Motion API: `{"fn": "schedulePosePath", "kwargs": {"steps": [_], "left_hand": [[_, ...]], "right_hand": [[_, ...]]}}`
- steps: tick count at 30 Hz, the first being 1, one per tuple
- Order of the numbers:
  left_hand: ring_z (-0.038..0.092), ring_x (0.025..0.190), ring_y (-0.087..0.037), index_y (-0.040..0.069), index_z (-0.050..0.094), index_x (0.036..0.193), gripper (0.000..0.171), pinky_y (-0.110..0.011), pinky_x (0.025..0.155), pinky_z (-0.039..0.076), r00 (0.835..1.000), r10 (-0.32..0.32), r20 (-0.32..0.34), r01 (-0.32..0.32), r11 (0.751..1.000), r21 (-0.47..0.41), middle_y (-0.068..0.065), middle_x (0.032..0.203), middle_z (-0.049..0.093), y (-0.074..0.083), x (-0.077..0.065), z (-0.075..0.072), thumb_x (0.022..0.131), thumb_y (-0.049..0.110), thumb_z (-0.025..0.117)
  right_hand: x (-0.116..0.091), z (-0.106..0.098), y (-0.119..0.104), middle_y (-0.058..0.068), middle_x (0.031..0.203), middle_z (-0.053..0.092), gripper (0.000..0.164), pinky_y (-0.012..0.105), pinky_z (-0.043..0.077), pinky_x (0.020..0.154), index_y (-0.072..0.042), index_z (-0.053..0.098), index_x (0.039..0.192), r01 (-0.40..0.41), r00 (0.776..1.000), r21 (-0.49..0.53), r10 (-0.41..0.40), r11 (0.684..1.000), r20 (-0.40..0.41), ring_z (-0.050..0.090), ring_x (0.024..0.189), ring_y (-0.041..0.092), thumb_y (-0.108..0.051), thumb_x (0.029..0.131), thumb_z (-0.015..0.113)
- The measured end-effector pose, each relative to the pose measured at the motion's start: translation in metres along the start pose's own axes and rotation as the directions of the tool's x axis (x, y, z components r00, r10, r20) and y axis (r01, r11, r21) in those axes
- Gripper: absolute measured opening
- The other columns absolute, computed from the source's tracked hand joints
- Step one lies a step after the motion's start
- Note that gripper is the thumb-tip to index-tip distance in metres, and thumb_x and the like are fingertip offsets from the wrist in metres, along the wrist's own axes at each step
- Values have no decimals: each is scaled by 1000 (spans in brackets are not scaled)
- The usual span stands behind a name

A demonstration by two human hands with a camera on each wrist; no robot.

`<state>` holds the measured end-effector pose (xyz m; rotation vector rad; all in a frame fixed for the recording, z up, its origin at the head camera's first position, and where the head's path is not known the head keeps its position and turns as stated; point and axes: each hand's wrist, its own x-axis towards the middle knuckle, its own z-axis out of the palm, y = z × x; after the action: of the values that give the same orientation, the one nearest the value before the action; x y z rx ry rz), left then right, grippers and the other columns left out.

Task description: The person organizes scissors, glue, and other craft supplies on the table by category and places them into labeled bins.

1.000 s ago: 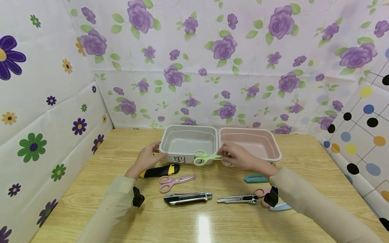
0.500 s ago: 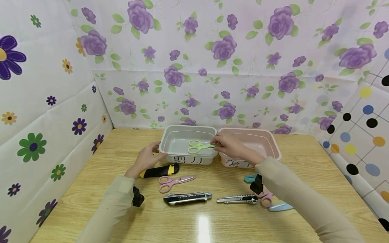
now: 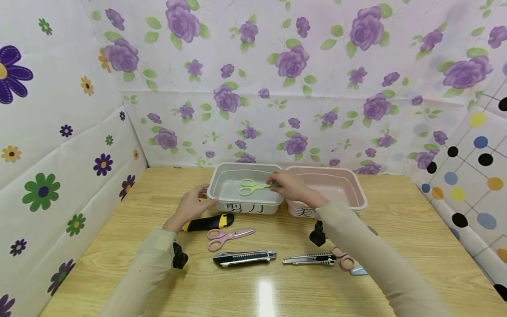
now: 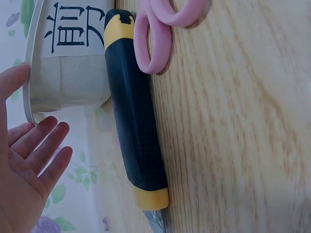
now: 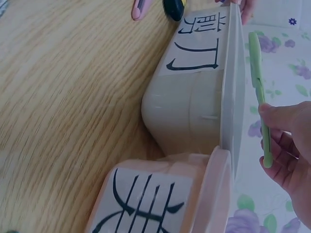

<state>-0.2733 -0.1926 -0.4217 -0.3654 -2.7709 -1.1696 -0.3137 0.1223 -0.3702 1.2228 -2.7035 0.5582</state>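
Observation:
My right hand [image 3: 291,187] pinches green-handled scissors [image 3: 257,187] at the blade end, over the grey bin [image 3: 273,209]. Seen edge-on in the right wrist view, the scissors [image 5: 256,58] are above the bin's rim, the blade end between thumb and fingers. My left hand [image 3: 192,206] rests at the grey bin's left end. Its thumb touches the rim and its fingers stretch loosely along the outside, as the left wrist view shows. Just below that hand lies a black-and-yellow utility knife [image 4: 131,111]. Pink scissors [image 3: 225,236] lie beside the knife.
A pink bin [image 3: 321,168] adjoins the grey one; both carry labels in front. Nearer on the wooden table are a black-and-silver box cutter [image 3: 244,258], a slimmer silver cutter [image 3: 310,259], more pink scissors [image 3: 346,262] and a light-blue tool [image 3: 359,270], partly under the right sleeve.
My right hand has carried the green scissors left and back, from in front of the bins to over the grey bin. The left hand has stayed at the grey bin's end.

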Motion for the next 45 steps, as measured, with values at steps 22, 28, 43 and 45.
{"fn": "schedulePosePath", "kwargs": {"steps": [22,28,43,45], "left_hand": [[59,98,-31,0,45,131,65,-47,81,46,999,-29,-26,29,1000,0,-18,110,62,1,-1,-5,79,32,69],[60,97,-32,0,47,129,63,-47,81,46,1000,-13,-27,13,1000,2,-17,107,63,1,1,-5,79,31,69],[61,96,-31,1,49,128,61,-48,81,46,1000,-2,-24,2,1000,4,-15,105,64,0,1,-1,79,31,70],[61,96,-31,1,49,128,61,-48,81,46,1000,-7,-24,7,1000,3,-16,105,64,0,1,1,79,31,70]], "right_hand": [[27,24,-17,6,89,58,15,31,44,75,-5,67,97,-9,1000,-128,8,992,-8,54,82,20,-9,84,64],[31,30,-15,6,90,60,15,31,45,76,-5,68,98,-31,999,-130,29,991,-15,55,83,19,-10,84,63],[36,41,-16,7,90,61,14,32,45,76,-5,69,95,-63,998,-156,67,986,18,56,83,20,-9,83,65],[35,42,-15,7,88,61,13,32,45,77,-5,70,93,-55,998,-182,61,982,27,55,83,21,-9,82,66]]}}
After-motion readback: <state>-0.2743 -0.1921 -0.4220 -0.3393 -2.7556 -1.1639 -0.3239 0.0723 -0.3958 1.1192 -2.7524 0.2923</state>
